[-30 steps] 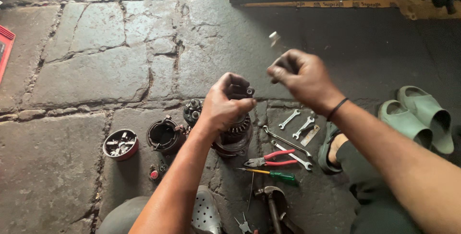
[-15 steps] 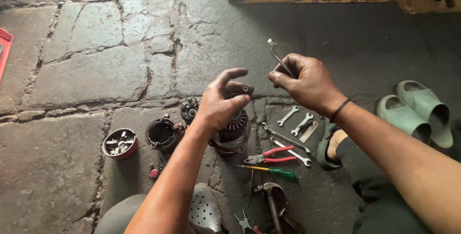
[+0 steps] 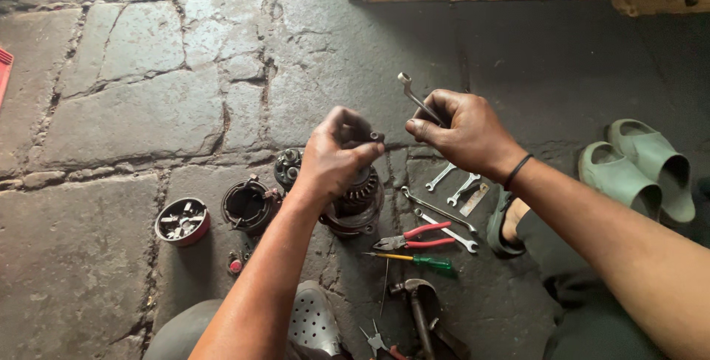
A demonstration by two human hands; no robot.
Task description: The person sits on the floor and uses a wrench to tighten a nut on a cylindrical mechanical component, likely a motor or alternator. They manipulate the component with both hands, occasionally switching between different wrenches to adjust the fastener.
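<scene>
On the stone floor (image 3: 133, 116), between the person's knees, stands a round metal motor part (image 3: 355, 208); the left hand (image 3: 333, 157) sits on top of it, its fingers pinched around a small dark bolt (image 3: 376, 137) at the very top; the right hand (image 3: 462, 131) is curled tight around a thin silver spanner (image 3: 416, 97), whose ring end sticks up and to the left, apart from the bolt but near it; I think the step now is loosening or tightening that top bolt, and the spanner is not on it yet; the next move would need the ring end brought down and across onto the bolt, while the left hand keeps the motor part from turning or tipping

Just beside the motor part on the left lies a black ring-shaped cover (image 3: 248, 205); farther left is a small red tin (image 3: 182, 221) full of little metal bits; a dark gear piece (image 3: 287, 164) peeks out behind the left wrist; on the right lie more spanners (image 3: 452, 177), red pliers (image 3: 414, 240), a green screwdriver (image 3: 414, 259) and a hammer (image 3: 414, 301), all close together; green sandals (image 3: 640, 171) sit well off to the right

Room to swing the spanner is best up and away from the person, where the floor is bare; low down on the right the tools crowd in, so a wide swing there could knock them; the floor has deep cracks, and a dropped bolt could roll into one
</scene>
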